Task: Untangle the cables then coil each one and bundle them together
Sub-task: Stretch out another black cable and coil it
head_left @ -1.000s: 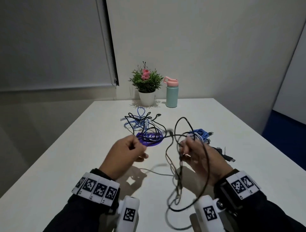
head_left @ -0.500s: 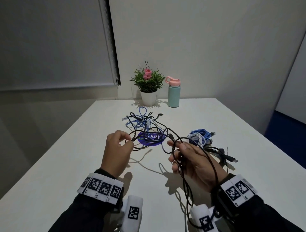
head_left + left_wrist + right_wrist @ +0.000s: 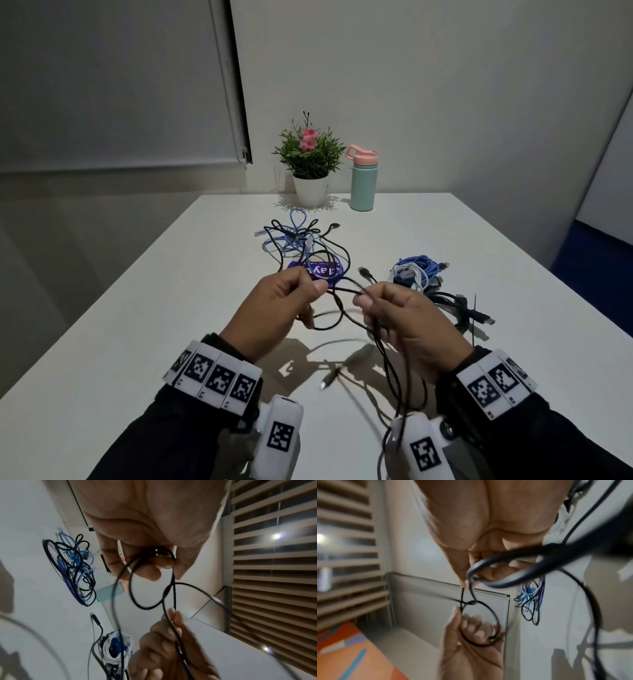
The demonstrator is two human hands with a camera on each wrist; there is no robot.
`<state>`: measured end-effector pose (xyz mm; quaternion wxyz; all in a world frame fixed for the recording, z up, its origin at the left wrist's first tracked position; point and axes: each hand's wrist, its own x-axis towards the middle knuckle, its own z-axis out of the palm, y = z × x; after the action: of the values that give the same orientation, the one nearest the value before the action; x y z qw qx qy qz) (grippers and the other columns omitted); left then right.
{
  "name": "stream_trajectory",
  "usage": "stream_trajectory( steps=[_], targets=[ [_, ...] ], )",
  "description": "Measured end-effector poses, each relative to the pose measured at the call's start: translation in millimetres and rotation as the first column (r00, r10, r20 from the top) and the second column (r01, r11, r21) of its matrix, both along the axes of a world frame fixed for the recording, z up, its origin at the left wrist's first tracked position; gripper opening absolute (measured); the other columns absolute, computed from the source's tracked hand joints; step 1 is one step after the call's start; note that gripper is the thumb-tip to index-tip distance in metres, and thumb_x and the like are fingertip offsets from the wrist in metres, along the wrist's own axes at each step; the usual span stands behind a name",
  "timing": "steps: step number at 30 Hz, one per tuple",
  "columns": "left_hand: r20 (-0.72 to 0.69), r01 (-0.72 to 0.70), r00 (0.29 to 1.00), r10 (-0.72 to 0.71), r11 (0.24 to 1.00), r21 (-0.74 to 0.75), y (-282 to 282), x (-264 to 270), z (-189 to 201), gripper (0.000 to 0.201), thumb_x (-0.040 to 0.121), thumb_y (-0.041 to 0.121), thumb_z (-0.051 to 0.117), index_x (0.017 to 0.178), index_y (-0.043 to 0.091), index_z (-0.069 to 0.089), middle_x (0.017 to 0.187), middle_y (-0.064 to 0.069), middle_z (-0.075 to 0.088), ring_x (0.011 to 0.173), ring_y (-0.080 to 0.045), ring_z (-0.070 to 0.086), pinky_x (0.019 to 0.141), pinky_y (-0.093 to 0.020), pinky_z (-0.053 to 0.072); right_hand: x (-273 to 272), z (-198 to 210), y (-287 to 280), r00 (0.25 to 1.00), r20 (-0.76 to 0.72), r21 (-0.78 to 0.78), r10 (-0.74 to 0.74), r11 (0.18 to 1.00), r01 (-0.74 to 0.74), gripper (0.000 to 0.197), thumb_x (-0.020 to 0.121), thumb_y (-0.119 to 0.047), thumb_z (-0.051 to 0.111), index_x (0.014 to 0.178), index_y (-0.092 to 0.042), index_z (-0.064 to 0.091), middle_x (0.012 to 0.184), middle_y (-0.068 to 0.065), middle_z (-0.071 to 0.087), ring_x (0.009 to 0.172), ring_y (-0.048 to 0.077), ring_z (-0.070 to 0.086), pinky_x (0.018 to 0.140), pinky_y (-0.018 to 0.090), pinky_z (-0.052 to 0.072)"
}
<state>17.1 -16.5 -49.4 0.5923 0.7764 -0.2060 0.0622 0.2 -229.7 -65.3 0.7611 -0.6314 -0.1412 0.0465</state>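
Table (image 3: 144,342): white, carries everything; its far edge meets the wall.
Tangle (image 3: 301,240): black and blue cables knotted together, lying toward the far edge near the middle, partly over a purple disc (image 3: 317,272) with white lettering.
Bundle (image 3: 416,272): blue and white cables already coiled, toward the right edge; a darker coil (image 3: 455,305) with a plug lies just beside it on the near side.
Plant (image 3: 310,157): green with a pink flower in a white pot, at the far edge.
Bottle (image 3: 363,181): teal with a pink lid, upright just right of the plant at the far edge.
Black cable (image 3: 342,291): held above the table's middle, stretched between both hands; it forms a small loop below the left hand and longer loops hang from the right hand toward the near edge. Farther on, it runs on to the tangle.
Left hand (image 3: 277,311): fingers curled, thumb and forefinger pinching the black cable, the small loop hanging from that pinch; the left wrist view shows the cable passing round the curled fingers (image 3: 145,573).
Right hand (image 3: 407,325): fingers curled round several hanging turns of the black cable, thumb tip pressed on the strand that runs across to the left hand. The right wrist view is blurred, so how many turns it grasps cannot be told; probably two or three.
Plug (image 3: 365,272): a black connector end sticking up just beyond the right hand.
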Motion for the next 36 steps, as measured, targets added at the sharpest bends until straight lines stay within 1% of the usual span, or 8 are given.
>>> stream_trajectory(
  steps=[7,13,18,21,24,26,29,36],
  targets=[
    [0.076,-0.366,0.924,0.374,0.925,-0.101,15.5,16.0,-0.2,0.031,0.101,0.032,0.056,0.079,0.013,0.046,0.060,0.000,0.043,0.055,-0.017,0.038,0.056,-0.038,0.044,-1.6,0.0,-2.5,0.932,-0.151,0.227,0.329,0.929,-0.292,0.074,0.069,-0.054,0.082,0.126,-0.012,0.060,0.116,0.011,0.065,0.094,0.036,0.067,0.076,0.041,0.057],
    [-0.027,-0.404,0.913,0.407,0.893,-0.200,27.0,23.1,-0.8,0.029,0.104,0.031,0.049,0.078,0.019,0.047,0.056,0.005,0.042,0.048,-0.012,0.035,0.050,-0.028,0.037,-10.4,-4.8,1.4,0.953,-0.049,-0.228,0.298,0.926,-0.301,0.016,0.081,-0.016,0.070,0.097,-0.017,0.072,0.082,0.005,0.068,0.063,0.018,0.058,0.058,0.028,0.044],
    [-0.056,-0.352,0.933,0.357,0.861,-0.367,43.4,30.6,8.4,0.019,0.096,0.022,0.051,0.078,0.025,0.056,0.055,0.014,0.040,0.051,-0.010,0.036,0.056,-0.026,0.033,4.0,17.2,-5.3,0.996,0.082,0.055,0.020,0.998,-0.024,0.017,0.093,-0.029,0.059,0.097,-0.018,0.071,0.067,0.003,0.052,0.052,0.013,0.042,0.052,0.024,0.040],
    [0.020,-0.312,0.943,0.332,0.902,-0.299,48.9,31.4,19.2,0.016,0.093,0.030,0.053,0.079,0.030,0.060,0.058,0.013,0.049,0.062,-0.013,0.042,0.069,-0.034,0.036,15.8,47.9,-17.7,0.983,0.139,0.181,-0.118,0.979,0.092,0.027,0.091,-0.039,0.057,0.098,-0.017,0.070,0.060,-0.003,0.029,0.048,0.012,0.020,0.042,0.021,0.025],
    [0.144,-0.279,0.942,0.302,0.947,-0.160,60.2,33.5,37.4,0.025,0.093,0.040,0.055,0.071,0.027,0.058,0.061,0.009,0.048,0.063,-0.009,0.042,0.069,-0.031,0.034,26.2,84.3,-37.0,0.878,0.410,-0.036,-0.246,0.958,0.285,0.029,0.089,-0.045,0.064,0.095,-0.018,0.074,0.054,-0.008,0.035,0.047,0.013,0.027,0.044,0.024,0.030],
    [0.246,-0.246,0.942,0.228,0.968,0.045,62.8,34.1,49.5,0.041,0.085,0.055,0.053,0.063,0.022,0.050,0.063,0.008,0.044,0.061,-0.005,0.043,0.065,-0.027,0.033,31.3,103.0,-40.1,0.795,0.543,-0.106,-0.271,0.917,0.385,0.026,0.087,-0.046,0.064,0.094,-0.024,0.076,0.057,-0.013,0.048,0.051,0.013,0.036,0.047,0.023,0.035],
    [0.255,-0.297,0.946,0.200,0.851,0.433,52.2,35.2,66.9,0.052,0.076,0.069,0.048,0.060,0.020,0.056,0.071,0.005,0.054,0.067,-0.002,0.054,0.069,-0.032,0.041,42.1,115.5,-27.4,0.759,0.583,-0.045,-0.289,0.921,0.386,0.023,0.093,-0.040,0.062,0.096,-0.022,0.076,0.055,-0.018,0.049,0.051,0.011,0.033,0.050,0.027,0.031],
    [0.390,-0.410,0.883,0.261,0.834,0.370,9.6,26.2,94.8,0.073,0.067,0.080,0.055,0.121,0.031,0.049,0.120,0.012,0.047,0.119,-0.010,0.047,0.107,-0.047,0.039,46.5,129.9,16.0,0.679,0.717,-0.070,-0.159,0.953,0.296,0.021,0.097,-0.026,0.058,0.104,-0.014,0.075,0.061,-0.023,0.060,0.056,-0.004,0.054,0.056,0.005,0.038]
  ],
)
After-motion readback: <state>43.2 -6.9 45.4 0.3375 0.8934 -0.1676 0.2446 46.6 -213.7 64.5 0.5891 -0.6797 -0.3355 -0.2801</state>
